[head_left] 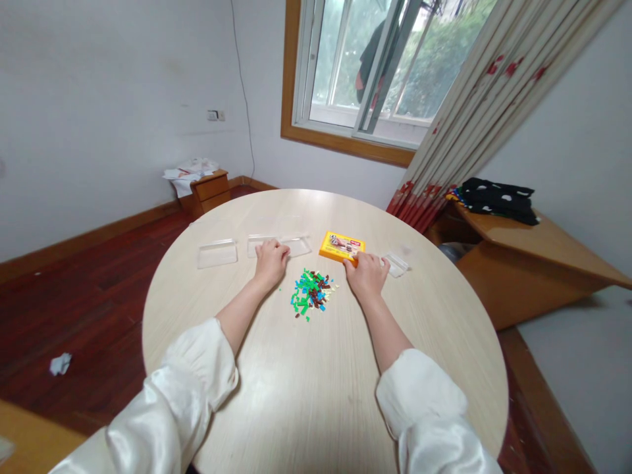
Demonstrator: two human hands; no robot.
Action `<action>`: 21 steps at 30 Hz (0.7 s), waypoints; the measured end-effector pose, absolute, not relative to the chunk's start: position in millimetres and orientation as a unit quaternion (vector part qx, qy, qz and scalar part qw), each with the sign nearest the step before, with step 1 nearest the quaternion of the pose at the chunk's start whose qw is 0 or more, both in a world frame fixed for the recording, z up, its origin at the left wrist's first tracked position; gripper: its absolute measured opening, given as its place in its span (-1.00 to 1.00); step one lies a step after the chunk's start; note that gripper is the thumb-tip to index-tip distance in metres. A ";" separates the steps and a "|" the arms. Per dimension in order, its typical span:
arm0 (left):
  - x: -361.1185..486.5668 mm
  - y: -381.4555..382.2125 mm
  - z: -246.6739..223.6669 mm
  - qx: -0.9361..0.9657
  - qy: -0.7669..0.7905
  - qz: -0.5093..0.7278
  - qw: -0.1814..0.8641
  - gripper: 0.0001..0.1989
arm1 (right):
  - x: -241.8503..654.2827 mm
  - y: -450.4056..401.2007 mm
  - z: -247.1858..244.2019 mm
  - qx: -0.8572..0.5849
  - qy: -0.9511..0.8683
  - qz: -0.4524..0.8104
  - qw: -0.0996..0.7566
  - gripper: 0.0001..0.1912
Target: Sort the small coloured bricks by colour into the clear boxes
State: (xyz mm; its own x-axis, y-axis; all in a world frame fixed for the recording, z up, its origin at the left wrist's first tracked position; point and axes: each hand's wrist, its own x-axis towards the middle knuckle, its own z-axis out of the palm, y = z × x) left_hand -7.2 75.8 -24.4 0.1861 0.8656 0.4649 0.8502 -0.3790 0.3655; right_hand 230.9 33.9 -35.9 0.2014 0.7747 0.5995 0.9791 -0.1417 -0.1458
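From where I'm standing: pers. at a round, pale wood-grain table (306,395), arms out, shiny white satin sleeves (202,362) ending on the forearms. L hand (271,264) is palm down, fingers bent & close together, at the adjoining ends of two shallow, clear plastic rectangular trays (299,247); a third clear tray (217,254) lies to the L, apart. R hand (368,271) also palm down, fingers loosely bent, thumb side at the near R corner of a flat yellow cardboard box w/ printed top (340,245). Its other side is next to a small clear plastic tray (397,264). Can't tell from here if either hand actually grips anything; fingertips too small & part hidden.

Loose heap of tiny green, brown, blue & cream plastic bricks (312,293) sits on the tabletop b/w the hands, nearer the pers. than the box, w/ a few strays round it. Behind: wood-framed sliding window (288,72), off-white curtain w/ red flowers (474,92) to its R.
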 end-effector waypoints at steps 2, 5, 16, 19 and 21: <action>-7.3 76.6 -25.1 0.768 0.558 0.313 0.016 -0.77 | 231.4 33.8 -35.8 -0.731 -0.599 -0.198 0.259 -0.74; -7.2 77.3 -26.3 0.769 0.558 0.311 0.023 -0.74 | 232.1 33.5 -35.1 -0.730 -0.602 -0.199 0.257 -0.75; -6.4 80.5 -33.2 0.761 0.567 0.316 -0.001 -0.78 | 233.6 38.9 -40.3 -0.718 -0.630 -0.148 0.257 -0.61; -7.4 81.0 -35.1 0.762 0.566 0.314 -0.005 -0.77 | 233.3 38.2 -40.9 -0.728 -0.624 -0.131 0.252 -0.61; -8.8 81.3 -36.2 0.752 0.575 0.321 -0.010 -0.78 | 232.7 35.9 -38.7 -0.723 -0.626 -0.140 0.257 -0.63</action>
